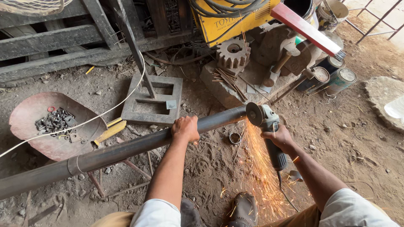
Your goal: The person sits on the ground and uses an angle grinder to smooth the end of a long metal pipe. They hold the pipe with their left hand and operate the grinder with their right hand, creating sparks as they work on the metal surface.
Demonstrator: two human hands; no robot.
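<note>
Nearest the camera, the person's shoes (246, 208) stand on the dirt floor (357, 147), with sparks (261, 168) raining down between them and the right hand (280, 136). That hand's fingers are clenched round the body of an angle grinder (269, 130), whose disc (253, 113) sits just beyond the fingertips, touching the cut end of a long dark steel pipe (126, 149).

The left hand (185, 128) lies over the top of the pipe, fingers curled down around it and gripping, a short way back from the end being ground. The pipe runs from the disc past these fingers and away to the lower left edge of view, resting on a low stand (130, 168) of thin rod beneath it.

The pipe looks heavy, stiff and smooth; it would likely roll or slide if loosely held, so a firm hold from above, near the worked end but clear of the sparks, suits it. The end itself is probably hot and sharp.

Beyond the left fingers lie a square steel frame (153, 101) and a rusty pan (38, 126) holding small washers (54, 122). Beyond the right fingers sit a stone block (235, 90), a gear (232, 54), a hammer (275, 71), cans (341, 80), and a yellow welder (229, 21) farthest off.
</note>
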